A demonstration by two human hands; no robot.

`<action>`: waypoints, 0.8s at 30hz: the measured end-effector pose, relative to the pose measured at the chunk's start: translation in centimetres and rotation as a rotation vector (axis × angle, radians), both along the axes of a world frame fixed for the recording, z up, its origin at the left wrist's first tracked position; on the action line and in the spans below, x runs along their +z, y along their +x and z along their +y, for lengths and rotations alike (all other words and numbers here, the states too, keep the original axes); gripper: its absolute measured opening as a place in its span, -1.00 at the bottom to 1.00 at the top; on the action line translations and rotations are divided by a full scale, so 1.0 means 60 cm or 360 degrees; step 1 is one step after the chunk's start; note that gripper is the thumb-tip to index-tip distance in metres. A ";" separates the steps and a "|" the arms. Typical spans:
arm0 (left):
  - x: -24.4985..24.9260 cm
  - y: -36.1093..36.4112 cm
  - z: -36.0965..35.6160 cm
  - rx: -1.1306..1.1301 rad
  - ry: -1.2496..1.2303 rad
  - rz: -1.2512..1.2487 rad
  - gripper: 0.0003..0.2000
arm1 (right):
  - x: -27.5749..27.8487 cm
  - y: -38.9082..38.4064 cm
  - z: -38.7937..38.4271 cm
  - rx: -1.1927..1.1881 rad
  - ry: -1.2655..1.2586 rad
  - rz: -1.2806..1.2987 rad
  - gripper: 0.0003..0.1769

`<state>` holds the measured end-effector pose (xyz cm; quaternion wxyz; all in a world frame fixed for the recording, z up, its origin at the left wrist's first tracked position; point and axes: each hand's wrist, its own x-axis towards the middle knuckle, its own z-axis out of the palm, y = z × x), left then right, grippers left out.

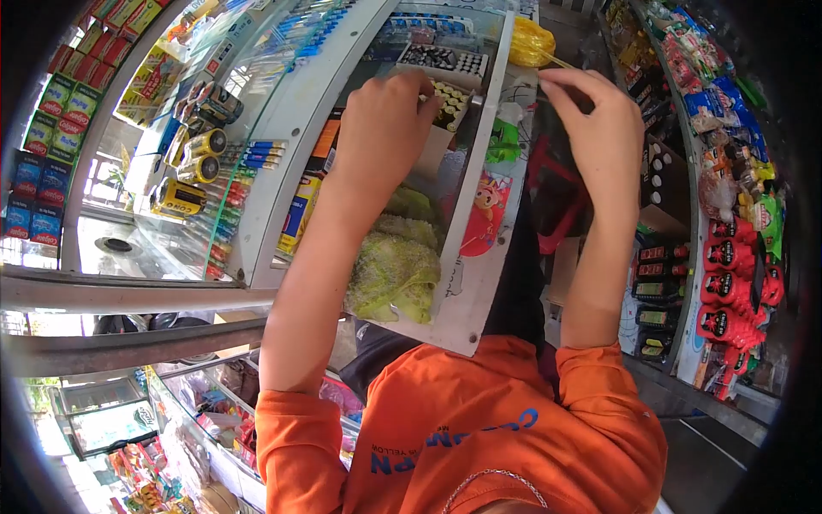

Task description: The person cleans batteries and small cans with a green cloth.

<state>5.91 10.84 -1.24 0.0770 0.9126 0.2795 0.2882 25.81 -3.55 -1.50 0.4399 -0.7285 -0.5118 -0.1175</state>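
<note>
The open drawer [469, 283] is crowded: a yellow-green cloth [394, 265] fills its near end and battery boxes [445, 86] its far end. A glass display case [171, 171] walls the left. Racks of packets [728, 214] close the right, leaving a narrow gap between.

Orange shirt [479, 420], blue lettering; yellow-green cloth [394, 270]; yellow batteries [178, 197].

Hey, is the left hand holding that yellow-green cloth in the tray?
No, the left hand is up at the batteries, while the yellow-green cloth lies apart from it, lower in the tray.
</note>
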 end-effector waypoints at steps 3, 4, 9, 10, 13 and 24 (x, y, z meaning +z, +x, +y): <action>-0.001 0.006 -0.001 0.0018 -0.0041 0.0096 -0.82 | -0.015 0.028 -0.018 -0.0097 0.0004 0.0162 -0.77; -0.004 0.008 0.001 -0.0001 -0.0032 0.0110 -0.81 | -0.020 0.035 -0.021 -0.0099 0.0004 0.0169 -0.77; -0.025 0.011 0.007 0.0027 -0.0080 0.0156 -0.80 | -0.036 0.050 -0.039 -0.0204 -0.0150 0.0275 -0.77; -0.020 0.009 0.004 0.0031 -0.0145 0.0178 -0.79 | -0.039 0.054 -0.041 -0.0208 -0.0148 0.0278 -0.77; -0.006 0.000 0.004 -0.0084 -0.0226 0.0187 -0.76 | -0.055 0.068 -0.046 -0.0241 -0.0213 0.0270 -0.76; 0.047 0.034 0.057 -0.0332 -0.0091 0.0714 -0.78 | -0.068 0.073 -0.053 -0.0294 -0.0522 0.0289 -0.69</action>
